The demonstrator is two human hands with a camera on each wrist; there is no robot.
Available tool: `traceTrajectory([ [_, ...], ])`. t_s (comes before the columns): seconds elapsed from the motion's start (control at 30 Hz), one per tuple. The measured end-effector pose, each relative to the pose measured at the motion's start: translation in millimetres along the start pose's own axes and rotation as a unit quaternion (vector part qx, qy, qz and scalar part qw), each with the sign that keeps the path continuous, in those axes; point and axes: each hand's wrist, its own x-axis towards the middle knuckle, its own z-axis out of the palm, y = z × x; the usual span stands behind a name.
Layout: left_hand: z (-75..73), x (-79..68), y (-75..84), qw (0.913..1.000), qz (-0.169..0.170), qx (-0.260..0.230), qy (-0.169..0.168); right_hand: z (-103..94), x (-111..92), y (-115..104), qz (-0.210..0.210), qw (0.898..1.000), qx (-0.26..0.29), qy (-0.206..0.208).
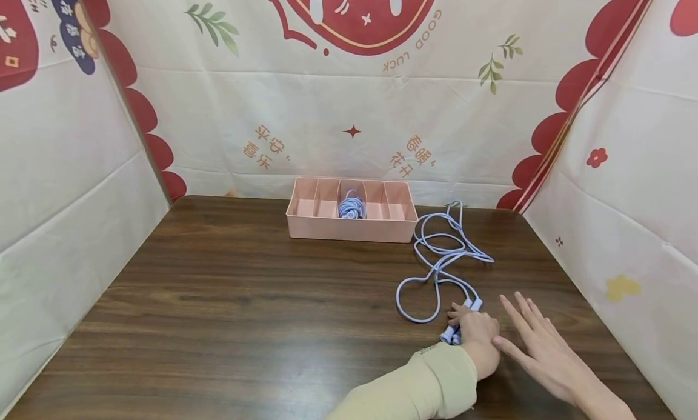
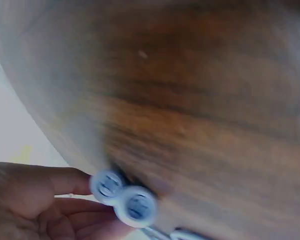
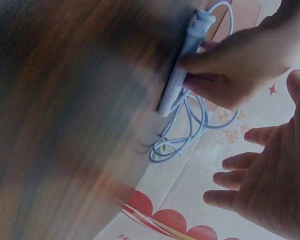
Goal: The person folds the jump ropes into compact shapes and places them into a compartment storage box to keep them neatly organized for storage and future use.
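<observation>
A light-blue jump rope lies loosely looped on the table, and its two handles (image 1: 449, 334) are side by side near the front right. My left hand (image 1: 475, 330) pinches both handles between thumb and fingers; the left wrist view shows their round ends (image 2: 135, 206) at the fingertips. Just to the right, my right hand (image 1: 545, 352) is spread with straight fingers, holding nothing. In the right wrist view, the right hand (image 3: 275, 175) is apart from the handles. A pink divided box (image 1: 351, 230) stands at the back, with a coiled blue rope (image 1: 351, 208) in its middle compartment.
The brown wooden table (image 1: 234, 311) is bounded by a printed white cloth (image 1: 349, 99) at the back and both sides. The loose rope's far loops lie beside the box's right end.
</observation>
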Motion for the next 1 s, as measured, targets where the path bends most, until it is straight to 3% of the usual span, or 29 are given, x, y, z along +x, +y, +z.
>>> traceTrajectory([
  [0.23,7.3,-4.2,3.0,0.9972,-0.031,0.067,-0.009,0.7,-1.3,-1.6,-0.002,1.0,0.005,-0.001],
  [0.37,10.8,-3.4,0.2,0.9968,-0.033,0.073,0.0,2.3,-2.2,-3.2,-0.001,1.0,0.007,-0.002],
  [0.63,24.2,0.6,-16.0,0.9915,0.005,0.087,0.097,6.2,-3.4,-5.6,0.009,1.0,0.012,0.0],
  [0.83,19.1,5.4,-32.9,0.991,0.046,0.015,0.125,6.7,-3.2,-7.4,0.006,1.0,0.012,0.007],
  [1.0,1.0,7.7,-71.8,0.9788,0.126,-0.069,0.146,1.0,5.8,-12.0,-0.003,1.0,0.009,0.007],
])
